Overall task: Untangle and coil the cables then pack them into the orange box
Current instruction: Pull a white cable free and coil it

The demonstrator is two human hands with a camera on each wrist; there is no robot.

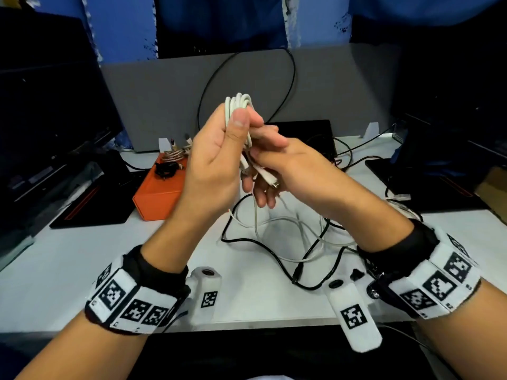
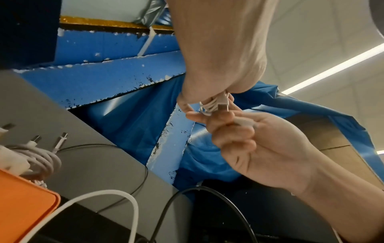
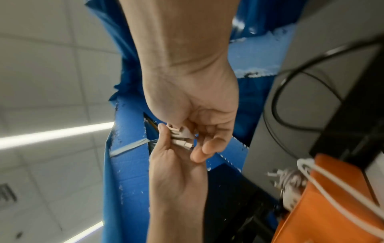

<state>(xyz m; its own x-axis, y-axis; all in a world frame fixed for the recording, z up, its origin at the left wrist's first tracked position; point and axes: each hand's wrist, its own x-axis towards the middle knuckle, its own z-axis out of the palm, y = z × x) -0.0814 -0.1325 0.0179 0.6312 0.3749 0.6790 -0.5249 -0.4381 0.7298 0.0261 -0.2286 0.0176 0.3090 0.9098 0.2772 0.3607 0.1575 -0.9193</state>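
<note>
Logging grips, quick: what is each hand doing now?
Left hand: holds the white coil.
Right hand: fingers pinch the coil's plug end.

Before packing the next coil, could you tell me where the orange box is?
In the head view, the orange rectangular box sits on the white desk, left of the raised hands.

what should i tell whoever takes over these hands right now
Left hand: grips the white cable coil, raised above the desk.
Right hand: fingers pinch that cable's plug end at the base of the coil.
Orange box: back left on the desk, with a braided coil and a black coil on it.
Left: secure and pack the white coil; untangle the loose black and white cables on the desk.
</note>
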